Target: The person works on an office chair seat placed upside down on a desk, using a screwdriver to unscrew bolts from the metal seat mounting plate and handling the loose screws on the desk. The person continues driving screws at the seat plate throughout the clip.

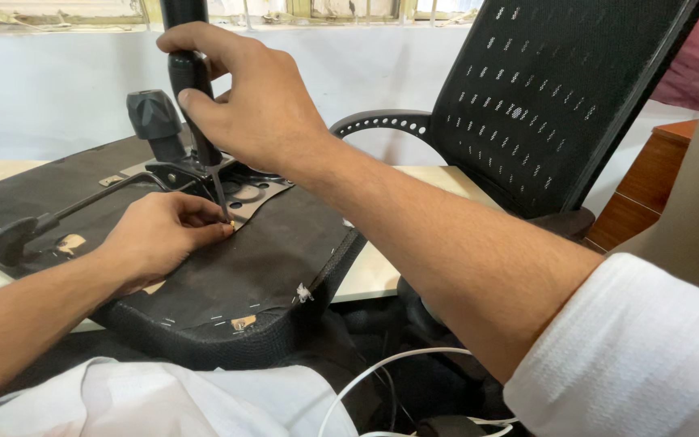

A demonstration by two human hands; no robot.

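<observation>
right hand (256,109) clenched round the black handle of a screwdriver (196,97), shaft near vertical, tip down on the metal plate (256,194) under the seat (228,275). left hand (159,239) pinches at the tip, fingertips (218,229) closed on something small at the blade end, probably a screw, too small to tell.

seat lies upside down on a pale table (378,271), underside up, its front edge hanging over the near rim at 6 o'clock. plate sits at roughly 12 o'clock of the seat centre. a black lever (58,217) runs out toward 9 o'clock, and a knob (154,115) stands at 11 o'clock of the plate. mesh backrest (560,97) and armrest (382,123) rise at 2 o'clock.

handling, my read: screwdriver is stiff and light, handle looks grippy, best held high on the handle as now for torque. screw is tiny and slippery, easy to drop, so pinch close to the tip. seat is bulky and fairly heavy, padded edge soft, fabric underside thin and already torn in spots. grab it by the rim or the plate, not the lever.

white cable (374,372) loops below at 6 o'clock.
</observation>
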